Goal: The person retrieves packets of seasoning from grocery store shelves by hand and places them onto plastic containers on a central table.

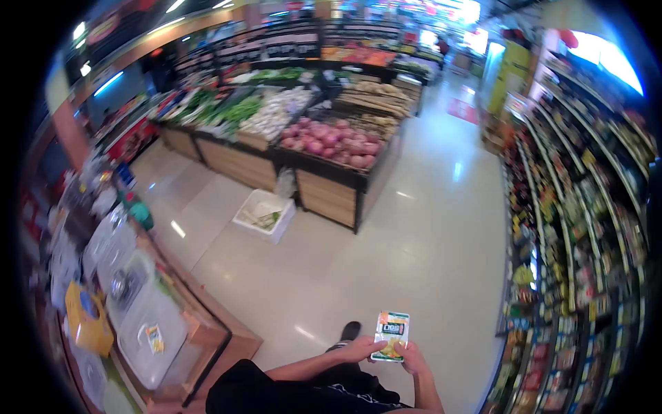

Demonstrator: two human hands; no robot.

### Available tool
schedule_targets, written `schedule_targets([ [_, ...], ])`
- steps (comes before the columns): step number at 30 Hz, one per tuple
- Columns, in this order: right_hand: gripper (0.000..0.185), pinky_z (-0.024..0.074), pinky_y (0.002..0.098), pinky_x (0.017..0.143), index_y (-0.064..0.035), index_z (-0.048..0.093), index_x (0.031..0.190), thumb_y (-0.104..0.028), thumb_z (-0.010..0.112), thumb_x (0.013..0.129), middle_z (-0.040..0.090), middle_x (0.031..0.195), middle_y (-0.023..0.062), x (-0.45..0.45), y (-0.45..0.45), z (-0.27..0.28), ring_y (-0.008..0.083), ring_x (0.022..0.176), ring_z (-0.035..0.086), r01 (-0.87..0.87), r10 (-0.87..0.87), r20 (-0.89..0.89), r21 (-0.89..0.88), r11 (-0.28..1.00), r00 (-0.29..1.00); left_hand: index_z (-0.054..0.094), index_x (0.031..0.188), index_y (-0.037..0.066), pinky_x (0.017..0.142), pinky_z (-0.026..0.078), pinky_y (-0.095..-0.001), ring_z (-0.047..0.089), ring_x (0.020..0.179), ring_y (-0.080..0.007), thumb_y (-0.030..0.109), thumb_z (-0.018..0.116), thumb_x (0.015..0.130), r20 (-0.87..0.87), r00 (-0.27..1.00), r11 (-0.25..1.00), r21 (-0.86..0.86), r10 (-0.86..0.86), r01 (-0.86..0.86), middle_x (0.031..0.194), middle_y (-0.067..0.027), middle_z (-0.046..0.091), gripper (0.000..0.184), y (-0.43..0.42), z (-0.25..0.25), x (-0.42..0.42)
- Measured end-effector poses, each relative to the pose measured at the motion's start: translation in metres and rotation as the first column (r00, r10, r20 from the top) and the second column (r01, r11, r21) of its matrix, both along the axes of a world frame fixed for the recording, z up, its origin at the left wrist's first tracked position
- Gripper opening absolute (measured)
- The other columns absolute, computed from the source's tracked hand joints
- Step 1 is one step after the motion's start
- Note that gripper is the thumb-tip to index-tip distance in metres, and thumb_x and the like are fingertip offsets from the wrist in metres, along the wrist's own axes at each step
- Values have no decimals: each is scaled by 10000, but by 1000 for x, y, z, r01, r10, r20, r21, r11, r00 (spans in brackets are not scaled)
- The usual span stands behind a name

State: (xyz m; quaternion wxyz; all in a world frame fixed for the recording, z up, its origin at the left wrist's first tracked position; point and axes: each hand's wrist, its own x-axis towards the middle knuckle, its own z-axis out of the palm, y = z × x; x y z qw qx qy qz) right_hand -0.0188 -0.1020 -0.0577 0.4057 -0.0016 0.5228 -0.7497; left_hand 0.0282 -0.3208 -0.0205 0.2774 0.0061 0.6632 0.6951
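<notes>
Left hand [360, 349] pinches the left edge of a flat rectangular white, green and yellow printed packet [392, 336], thumb on the front; right hand [412, 359] pinches its lower right edge, thumb also on the front. Fingers behind the packet mostly hidden. Packet sits upright-ish in front of the person, printed face toward the camera, over the shiny beige tiled floor [310, 276]. One dark shoe [352, 330] just left of it. Person's left: wooden counter carrying translucent plastic bins with lids [141, 369], a yellow container [88, 321] beside them. Person's right: long multi-tier shelving [572, 221] packed with small packaged goods, labels too blurred to read. Ahead, well apart from the hands: white open box [265, 216] on the floor, next to a black-framed, wood-panelled produce stand [324, 198] holding reddish-purple onions [331, 141], with white bulbs [278, 114] and leafy greens [241, 109] to their left.
</notes>
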Motion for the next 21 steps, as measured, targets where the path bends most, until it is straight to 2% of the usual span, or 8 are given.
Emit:
schedule_targets([
  [6,334,499,272,795,41,623,1109,-260,581,969,674,1014,68,1,71,15,119,871,627,368,-363,-136,8,930,922,663,1060,9,608,512,-250,603,685,-97,468,486,988,55,969,969,-42,-242,245,837,-37,646,497,76,0,-68],
  [7,334,498,270,794,45,626,1104,-257,580,969,674,1007,68,2,86,18,117,872,624,431,-425,-144,12,902,893,657,1069,-13,621,518,-256,613,713,-107,467,495,985,97,957,954,-100,-272,281,861,-44,657,514,96,7,-83],
  [10,322,497,268,781,39,635,1101,-249,575,970,675,993,63,-5,140,20,112,867,616,532,-508,-166,187,826,845,655,1061,-32,644,524,-267,618,735,-113,441,503,988,65,907,907,-45,-416,420,874,-50,664,503,155,-18,-123],
  [13,321,495,267,730,4,630,1130,-269,573,970,670,979,42,-24,203,10,108,823,607,642,-590,-265,202,740,763,667,1044,-11,659,500,-258,597,738,-96,371,481,1014,-107,876,882,-84,-471,464,891,-40,670,426,228,-40,-160],
  [16,320,465,239,634,-40,625,1131,-309,586,962,650,919,5,-48,273,45,79,744,571,733,-694,-238,180,656,680,667,1039,-14,638,491,-261,595,746,-93,357,494,1011,20,863,858,119,-505,499,892,-44,670,410,317,-23,-200],
  [17,317,453,228,607,-52,623,1127,-320,589,959,643,898,-6,-54,295,57,69,719,558,755,-727,-202,161,636,656,670,1012,-27,622,505,-265,608,699,-103,371,502,1002,-20,876,869,113,-482,481,808,-49,665,432,349,-24,-208],
  [19,305,422,214,569,-73,621,1107,-335,601,951,626,866,-20,-67,350,61,54,687,531,758,-730,-209,234,609,651,668,1000,-27,616,500,-264,605,685,-102,370,499,1003,-81,863,864,38,-499,503,790,-49,662,431,405,-24,-227],
  [21,277,408,211,545,-88,616,1059,-340,609,946,611,827,-26,-86,389,77,48,653,512,786,-763,-206,261,561,613,658,923,-10,583,476,-260,581,648,-91,376,490,1006,-102,886,890,15,-451,455,729,-45,638,429,454,10,-244],
])
